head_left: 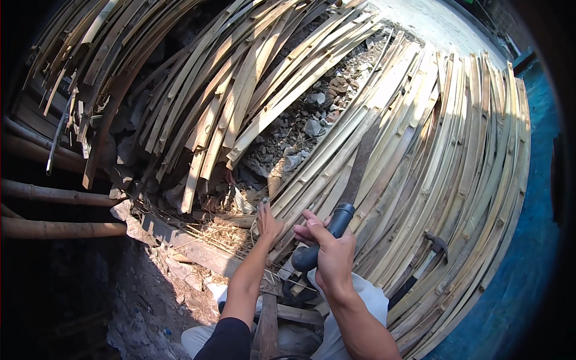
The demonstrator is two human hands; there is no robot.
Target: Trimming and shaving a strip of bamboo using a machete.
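Observation:
In my right hand (pixel 335 255) is a machete with a thick dark handle (pixel 339 221) that ends in a rounded knob. Its long brownish blade (pixel 362 157) points away from me over a broad layer of split bamboo strips (pixel 414 174). My fingers are wrapped round the handle. My left hand (pixel 268 223) is open and empty-looking, fingers stretched forward, beside the left edge of that bamboo layer. Whether its fingertips touch a strip I cannot tell. A claw hammer (pixel 437 245) lies on the strips to the right of my right hand.
More bamboo strips (pixel 234 102) lie in heaps at the far left, over rubble (pixel 315 126). Bamboo poles (pixel 66 228) jut in from the left above a dark drop. A wooden plank (pixel 192 245) and straw-like scraps (pixel 225 235) are near my left forearm. A blue surface (pixel 522 264) borders the right.

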